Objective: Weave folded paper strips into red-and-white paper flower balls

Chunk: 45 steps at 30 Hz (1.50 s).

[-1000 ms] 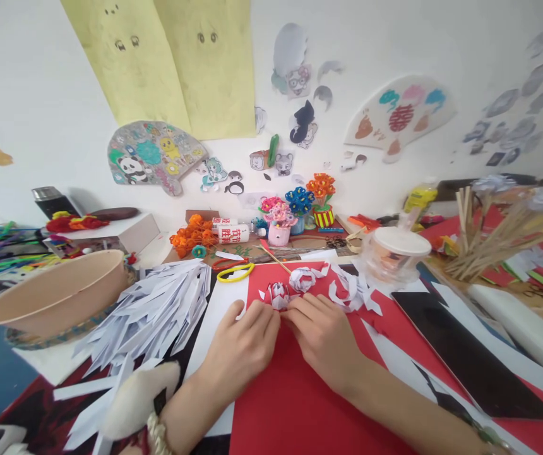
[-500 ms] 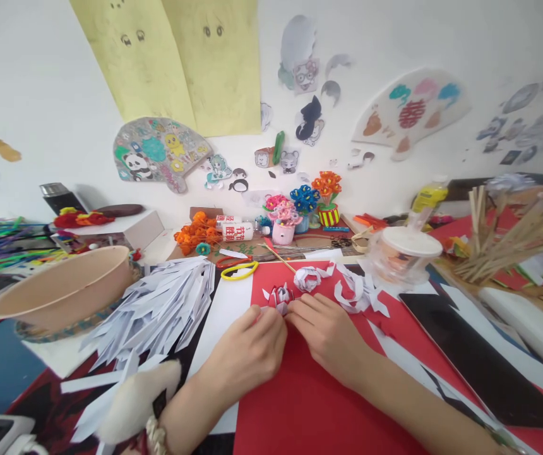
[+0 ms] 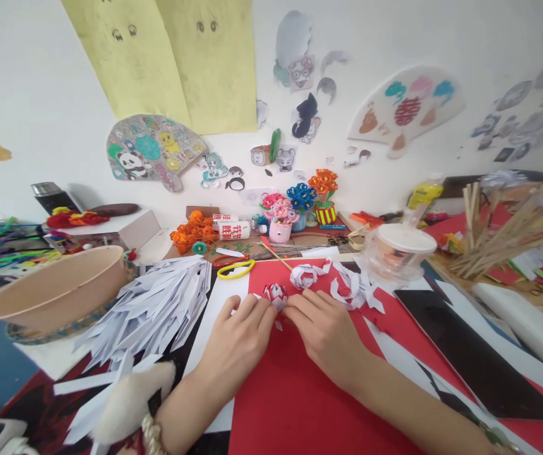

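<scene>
Over the red paper sheet [image 3: 300, 392], both hands meet at a small red-and-white folded paper flower [image 3: 275, 293]. My left hand [image 3: 240, 332] is closed, its fingertips pinching the flower's left side and base. From the right, my right hand [image 3: 326, 335] pinches the same flower with bent fingers. A small white paper tip pokes out below the fingertips. Just beyond lies a white paper rose [image 3: 304, 276] on a thin wooden stick [image 3: 278, 256]. Curled white paper strips [image 3: 354, 287] rest to the right of the rose. The fingers hide part of the flower's base.
Left of the hands lies a heap of white paper strips [image 3: 153, 309], beside a beige basin [image 3: 53, 287]. Yellow-handled scissors [image 3: 236, 268] lie ahead. A lidded plastic cup [image 3: 401, 249] and a black flat board [image 3: 475, 354] are on the right. Small flower pots [image 3: 280, 229] line the wall.
The paper flower has turned more upright between my fingers. My left fingers have shifted and spread slightly along its side. The whole view has moved a little.
</scene>
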{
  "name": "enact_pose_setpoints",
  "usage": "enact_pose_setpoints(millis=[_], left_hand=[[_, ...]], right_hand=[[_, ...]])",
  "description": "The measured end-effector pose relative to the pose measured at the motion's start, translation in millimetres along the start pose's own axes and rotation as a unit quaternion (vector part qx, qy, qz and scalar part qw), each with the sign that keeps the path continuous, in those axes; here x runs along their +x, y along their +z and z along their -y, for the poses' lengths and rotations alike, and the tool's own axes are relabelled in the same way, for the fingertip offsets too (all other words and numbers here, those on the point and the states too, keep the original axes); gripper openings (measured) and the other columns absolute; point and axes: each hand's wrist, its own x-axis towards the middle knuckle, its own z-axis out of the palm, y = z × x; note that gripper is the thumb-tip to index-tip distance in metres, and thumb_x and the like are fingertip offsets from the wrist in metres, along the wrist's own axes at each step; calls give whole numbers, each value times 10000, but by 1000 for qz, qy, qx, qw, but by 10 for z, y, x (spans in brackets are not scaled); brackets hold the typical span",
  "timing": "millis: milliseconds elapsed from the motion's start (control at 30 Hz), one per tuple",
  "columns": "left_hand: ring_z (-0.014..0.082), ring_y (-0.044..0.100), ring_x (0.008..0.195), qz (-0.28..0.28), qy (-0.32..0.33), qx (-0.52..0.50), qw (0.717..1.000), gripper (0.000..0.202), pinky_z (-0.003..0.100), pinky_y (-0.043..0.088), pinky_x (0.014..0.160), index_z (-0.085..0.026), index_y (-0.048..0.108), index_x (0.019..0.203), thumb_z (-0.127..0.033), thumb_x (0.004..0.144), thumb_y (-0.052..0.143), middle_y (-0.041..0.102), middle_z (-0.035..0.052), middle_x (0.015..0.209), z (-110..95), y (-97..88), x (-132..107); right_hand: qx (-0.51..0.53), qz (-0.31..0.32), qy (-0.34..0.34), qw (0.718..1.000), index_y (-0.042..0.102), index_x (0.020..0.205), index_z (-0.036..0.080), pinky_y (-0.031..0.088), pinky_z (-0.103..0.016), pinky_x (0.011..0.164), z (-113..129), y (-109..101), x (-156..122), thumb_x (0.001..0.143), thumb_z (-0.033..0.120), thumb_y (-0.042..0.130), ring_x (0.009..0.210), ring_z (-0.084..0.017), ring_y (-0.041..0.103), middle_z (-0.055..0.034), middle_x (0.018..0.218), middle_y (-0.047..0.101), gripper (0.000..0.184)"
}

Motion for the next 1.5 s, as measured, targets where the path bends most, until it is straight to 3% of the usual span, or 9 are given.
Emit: enact_pose_setpoints(millis=[167,300,533,700,900,1133,1300,1500], left_hand=[[202,475,793,-11,-83,-43,996,295,335,313,712,-216,606,990,17,885,461,574,19,896,-83,-36,16],[218,433,760,-14,-105,-74,992,174,343,281,681,-215,610,961,-94,927,489,537,29,869,-86,-28,14],[217,449,781,-13,-98,-108,989,117,354,280,718,-199,601,931,-159,947,493,537,34,884,-72,-31,-2],[208,451,761,-17,-95,-93,991,165,347,279,710,-204,607,893,-110,939,481,543,23,842,-46,-29,5],[201,464,765,-32,-78,-82,993,143,351,290,721,-201,615,884,-122,922,502,566,17,839,-13,-90,6],[187,471,747,-64,-7,-72,995,180,362,286,741,-205,616,891,-99,913,473,615,13,843,41,-150,8],[175,499,742,-82,-15,-47,995,148,348,301,749,-217,619,901,-122,915,507,625,2,847,6,-110,6],[173,507,742,-58,-31,-85,994,238,346,302,729,-224,633,877,-33,873,491,643,4,867,-34,-125,-7]], right_hand=[[32,-2,72,997,627,863,148,437,-294,626,92,3,-20,856,-63,343,724,-184,582,-83,849,642,353],[49,-5,100,994,613,922,148,464,-279,632,105,35,-41,841,-63,351,749,-184,624,-87,886,639,347],[79,2,134,988,601,909,164,475,-269,601,80,70,-71,858,-35,364,702,-169,618,-69,877,634,314],[114,3,154,981,606,908,169,482,-273,611,78,41,-55,912,35,410,708,-166,621,-65,892,638,237],[74,-18,127,989,631,895,167,474,-293,629,105,-8,-18,924,107,471,721,-188,625,-65,848,643,174],[62,-53,119,990,633,828,163,433,-269,615,159,-52,9,933,58,443,681,-169,612,-51,766,636,241],[79,-47,131,987,581,720,176,395,-255,574,143,5,-26,911,25,424,601,-144,538,-25,695,586,290],[93,-21,114,989,574,686,178,368,-265,549,118,24,-50,868,-22,390,588,-150,496,-18,661,571,327]])
